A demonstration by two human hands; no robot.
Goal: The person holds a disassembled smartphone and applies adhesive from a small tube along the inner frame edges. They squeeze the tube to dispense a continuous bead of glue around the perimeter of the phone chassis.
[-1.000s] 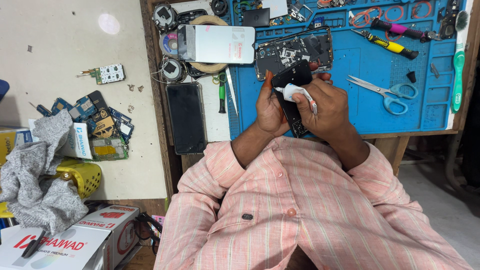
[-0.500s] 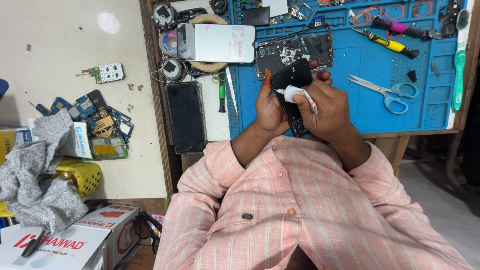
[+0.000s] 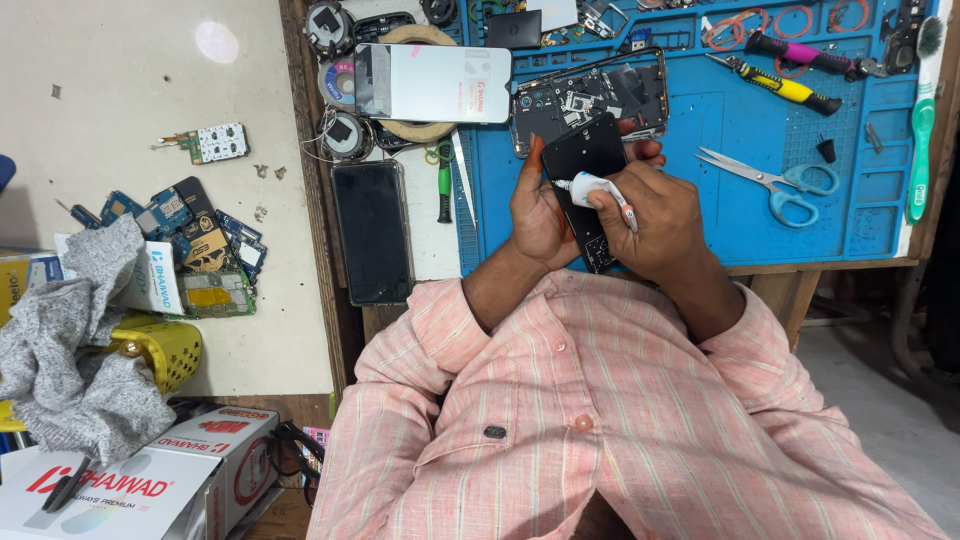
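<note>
Right hand (image 3: 655, 215): fingers pinched on a small white glue tube (image 3: 598, 188), nozzle laid against the black phone panel (image 3: 588, 180), seemingly to run a line along its edge. Left hand (image 3: 537, 205): fingers wrapped round the panel's left edge, held tilted above the blue work mat (image 3: 760, 225) for steadying. Beyond: opened phone body (image 3: 590, 98), scissors (image 3: 775, 180), dark phone (image 3: 372, 230) beside the mat. Nozzle tip and panel's lower end hidden behind the hands; glue itself not discernible.
</note>
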